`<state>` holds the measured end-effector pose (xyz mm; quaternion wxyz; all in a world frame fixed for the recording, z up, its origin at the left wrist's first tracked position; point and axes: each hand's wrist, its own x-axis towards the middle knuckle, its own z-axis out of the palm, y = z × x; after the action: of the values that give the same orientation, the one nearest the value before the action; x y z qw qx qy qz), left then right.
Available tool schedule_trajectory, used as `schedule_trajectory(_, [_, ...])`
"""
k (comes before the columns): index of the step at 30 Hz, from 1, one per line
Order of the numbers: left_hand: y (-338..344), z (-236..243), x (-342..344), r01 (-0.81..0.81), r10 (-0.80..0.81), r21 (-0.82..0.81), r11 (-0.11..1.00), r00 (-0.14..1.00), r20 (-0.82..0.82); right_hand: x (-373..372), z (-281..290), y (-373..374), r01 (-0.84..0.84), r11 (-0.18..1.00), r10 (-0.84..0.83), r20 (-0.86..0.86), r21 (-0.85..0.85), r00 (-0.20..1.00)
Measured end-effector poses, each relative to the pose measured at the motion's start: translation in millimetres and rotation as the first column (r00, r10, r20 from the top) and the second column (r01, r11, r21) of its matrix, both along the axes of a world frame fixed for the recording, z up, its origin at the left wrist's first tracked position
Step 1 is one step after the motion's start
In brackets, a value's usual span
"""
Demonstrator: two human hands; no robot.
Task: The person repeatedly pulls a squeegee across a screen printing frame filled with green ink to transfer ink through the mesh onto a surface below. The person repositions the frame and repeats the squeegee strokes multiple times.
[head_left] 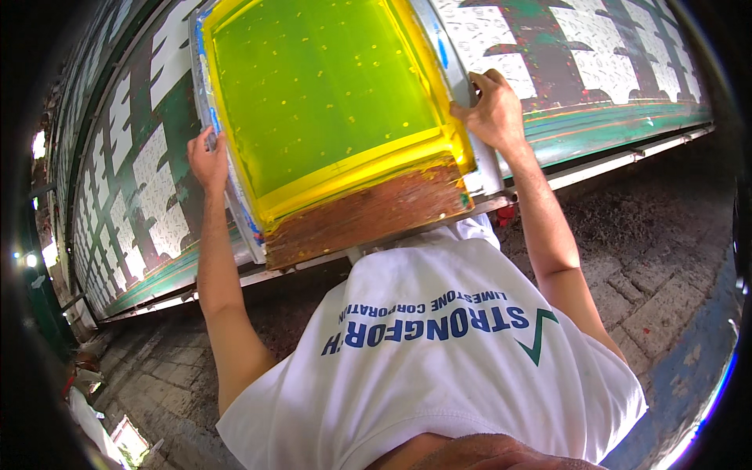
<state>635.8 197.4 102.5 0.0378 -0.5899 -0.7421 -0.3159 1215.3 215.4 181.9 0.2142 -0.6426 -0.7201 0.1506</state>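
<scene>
A screen printing frame [329, 102] with bright yellow-green mesh lies in front of me, tilted slightly in view. Its metal sides carry smears of blue and yellow paint. Across its near end runs a worn reddish-brown wooden board [368, 210]. My left hand [208, 160] is closed on the frame's left side, fingers curled over the edge. On the opposite side, my right hand [497, 111] grips the metal edge, thumb on the near face and fingers bent around it. What lies beneath the frame is hidden.
A long printing table reaches left and right, with white patterned cut pieces [599, 66] laid in rows on its dark surface. More pieces [160, 196] lie at left. A metal rail [619, 159] runs along its near edge. Below is a stone-paved floor [603, 294].
</scene>
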Motion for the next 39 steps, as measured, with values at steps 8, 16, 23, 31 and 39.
schedule_trajectory(8, [56.0, -9.9, 181.2, 0.008, -0.008, 0.005, 1.000, 1.000, 0.000, 174.7, -23.7, 52.7, 0.032, 0.998, -0.034, 0.028, 0.060, 0.999])
schedule_trajectory(16, [52.7, -16.0, 271.5, -0.015, 0.015, -0.002, 1.000, 1.000, -0.014, 253.6, -45.0, 57.3, 0.048, 0.999, -0.048, 0.034, 0.018, 0.998])
schedule_trajectory(23, [53.5, -16.8, 289.1, -0.001, 0.002, 0.020, 1.000, 1.000, -0.031, 270.0, -47.7, 60.1, 0.055, 0.998, -0.055, 0.000, -0.010, 0.998])
schedule_trajectory(31, [55.8, -29.7, 292.6, -0.007, 0.007, 0.002, 1.000, 0.997, -0.083, 275.3, -60.6, 62.1, 0.027, 0.999, -0.026, 0.014, -0.037, 1.000])
schedule_trajectory(39, [56.8, -54.6, 279.9, 0.013, -0.011, 0.010, 1.000, 0.990, -0.140, 227.2, -23.2, 8.9, -0.317, 0.932, 0.310, 0.069, 0.176, 0.948])
